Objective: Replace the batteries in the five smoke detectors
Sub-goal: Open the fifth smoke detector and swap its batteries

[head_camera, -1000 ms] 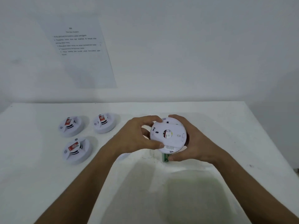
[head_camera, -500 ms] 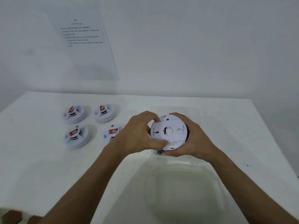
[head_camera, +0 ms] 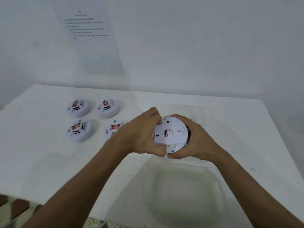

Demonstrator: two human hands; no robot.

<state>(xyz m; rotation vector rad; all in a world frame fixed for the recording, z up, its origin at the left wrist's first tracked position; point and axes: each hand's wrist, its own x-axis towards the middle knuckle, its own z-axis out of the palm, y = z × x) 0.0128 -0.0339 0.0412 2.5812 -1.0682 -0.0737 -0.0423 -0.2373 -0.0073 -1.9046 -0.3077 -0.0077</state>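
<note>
A: Change since a second ago? The held smoke detector (head_camera: 171, 134) has turned a little between the hands, its back plate still facing up. The green part that showed under its near edge is no longer visible.

B: Grip state? Left hand (head_camera: 141, 134) curled over the detector's left rim, thumb at the near edge. Right hand (head_camera: 195, 142) cups the right side and underside, fingers wrapped. Both hold it above the table (head_camera: 41, 162).

A: Meaning? Likely twisting the base, to open or to close; I cannot tell which.

B: Surroundings? Four other detectors (head_camera: 79, 108) sit face up, left of the left hand, the nearest partly hidden behind it. A clear container (head_camera: 185, 191) lies just nearer than the hands; another container (head_camera: 200, 111) lies beyond them.

A: Obstructions? None seen near the grip.
</note>
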